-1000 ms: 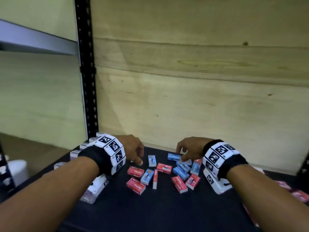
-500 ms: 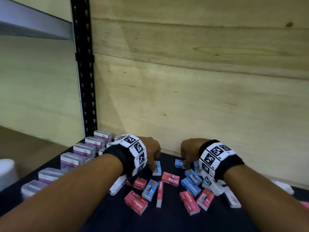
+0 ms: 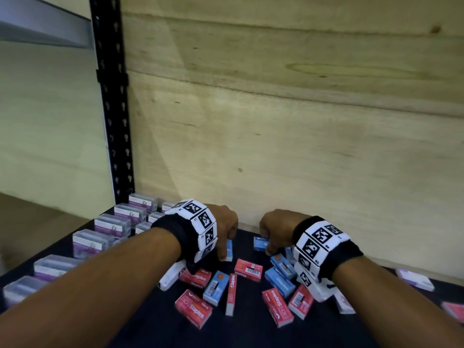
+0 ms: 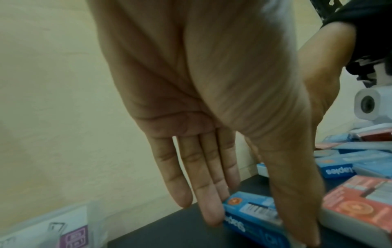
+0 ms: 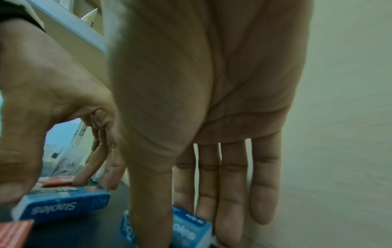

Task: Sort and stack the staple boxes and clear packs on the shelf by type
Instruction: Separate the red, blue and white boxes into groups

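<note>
Red and blue staple boxes lie scattered on the black shelf. My left hand pinches a blue staple box near the back wall. In the left wrist view the fingers and thumb press its two sides. To its right, my right hand pinches another blue staple box; the right wrist view shows thumb and fingers either side of it. Both boxes still touch the shelf. Clear packs with purple labels stand in rows at the left.
Between my forearms lie red boxes and blue boxes. A clear pack lies at the far right. A wooden back wall closes the shelf, with a black upright at the left.
Both hands have reached down toward the back of the pile and closed their fingers on a blue box each. The view has drawn closer, showing more clear packs at the left.
</note>
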`<state>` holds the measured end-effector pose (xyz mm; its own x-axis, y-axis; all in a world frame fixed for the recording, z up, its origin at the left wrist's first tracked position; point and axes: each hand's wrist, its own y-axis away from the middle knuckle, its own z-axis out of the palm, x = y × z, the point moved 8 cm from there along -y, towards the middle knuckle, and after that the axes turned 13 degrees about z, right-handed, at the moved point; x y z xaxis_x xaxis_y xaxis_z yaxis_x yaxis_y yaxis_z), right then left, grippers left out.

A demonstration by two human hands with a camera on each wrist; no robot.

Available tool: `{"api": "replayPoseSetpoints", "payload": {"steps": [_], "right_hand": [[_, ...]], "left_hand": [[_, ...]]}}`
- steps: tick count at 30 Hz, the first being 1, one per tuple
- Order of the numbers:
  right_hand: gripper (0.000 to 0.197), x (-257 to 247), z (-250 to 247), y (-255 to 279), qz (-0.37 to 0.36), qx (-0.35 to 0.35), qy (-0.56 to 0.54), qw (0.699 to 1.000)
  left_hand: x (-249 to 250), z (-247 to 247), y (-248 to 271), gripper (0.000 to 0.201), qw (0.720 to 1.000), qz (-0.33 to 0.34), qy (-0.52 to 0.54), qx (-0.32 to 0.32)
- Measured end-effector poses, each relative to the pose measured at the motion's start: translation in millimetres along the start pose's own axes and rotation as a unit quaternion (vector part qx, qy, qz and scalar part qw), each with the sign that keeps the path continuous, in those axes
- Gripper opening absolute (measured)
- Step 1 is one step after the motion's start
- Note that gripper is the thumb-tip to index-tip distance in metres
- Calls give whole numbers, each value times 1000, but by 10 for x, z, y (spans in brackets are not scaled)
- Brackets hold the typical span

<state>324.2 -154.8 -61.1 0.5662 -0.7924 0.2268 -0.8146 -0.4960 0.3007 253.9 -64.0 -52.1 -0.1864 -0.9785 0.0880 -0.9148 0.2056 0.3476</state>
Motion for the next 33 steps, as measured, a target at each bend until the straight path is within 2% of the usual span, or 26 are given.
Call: {"api": "replayPoseSetpoints", "payload": {"steps": [6,10,23,28,33], "right_hand": [[40,205,-176,311,-17,37,-63,997],[37,559,-172,709,6,45,-82,996],[39,1788,761,2156,180,-45,-72,980],[39,1960,1110,2541,206,-79,-61,974],[40,1989,1274,2672,210,-96,-70,970]], "left_hand": [[94,-234,216,58,999,7,9,46],[447,-308,341,56,997,35,-2,62],[2235,244,175,60,980,193,-37,28],[2774,483,147,59,972,230,-52,9],[2967,547,139,62,970,235,-59,17]]}}
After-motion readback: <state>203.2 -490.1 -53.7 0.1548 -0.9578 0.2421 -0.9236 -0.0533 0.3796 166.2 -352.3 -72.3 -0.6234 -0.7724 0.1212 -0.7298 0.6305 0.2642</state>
